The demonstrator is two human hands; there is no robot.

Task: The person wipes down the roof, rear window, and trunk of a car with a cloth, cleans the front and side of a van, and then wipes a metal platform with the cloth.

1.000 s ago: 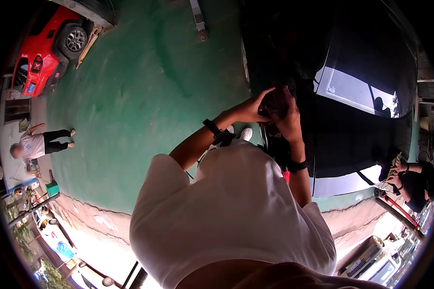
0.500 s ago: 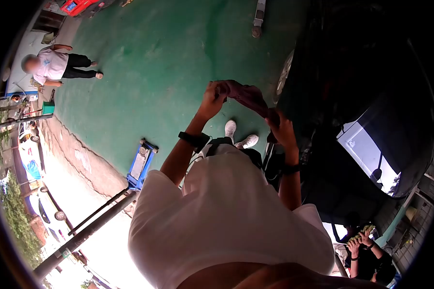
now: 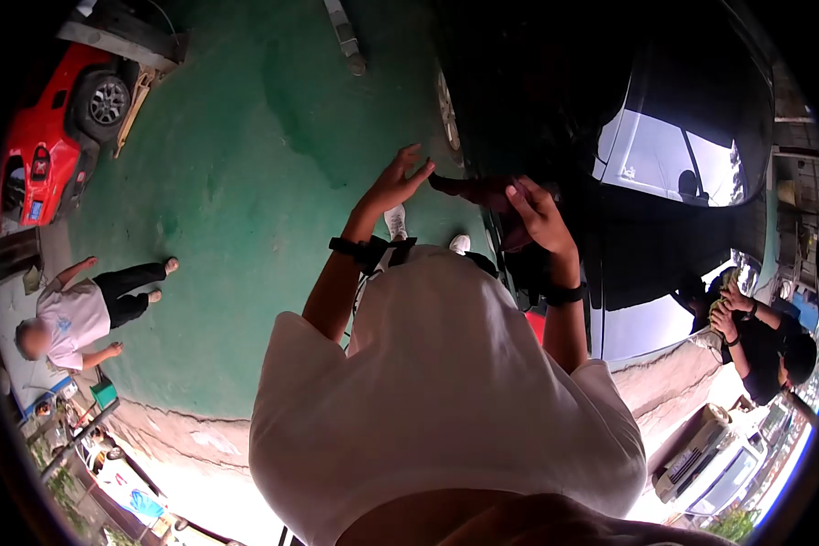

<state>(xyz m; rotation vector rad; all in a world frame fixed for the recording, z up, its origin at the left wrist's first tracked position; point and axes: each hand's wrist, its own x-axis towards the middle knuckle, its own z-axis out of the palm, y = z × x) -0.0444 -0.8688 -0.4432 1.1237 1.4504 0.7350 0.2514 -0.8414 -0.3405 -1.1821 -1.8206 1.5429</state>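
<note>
A dark maroon cloth [image 3: 475, 189] hangs from my right hand [image 3: 543, 218], whose fingers are closed on it. One end of the cloth points left, and a fold droops below my fingers beside the black car. My left hand [image 3: 395, 186] is raised over the green floor with thumb and fingers apart. The free end of the cloth lies close to its fingertips; I cannot tell whether they touch. Both wrists wear black bands. The dark side of a black car [image 3: 664, 246] stands right next to my right hand.
At the left, a person in a pink shirt [image 3: 77, 318] stands near a red vehicle [image 3: 45, 136]. Across the black car, another person in black [image 3: 769, 341] holds a greenish cloth [image 3: 726, 289]. A lift arm [image 3: 344, 36] lies on the green floor [image 3: 237, 182].
My left hand has let go of the cloth and opened, while my right hand keeps it. My view has turned to the right, bringing the red vehicle and the car's windows further in.
</note>
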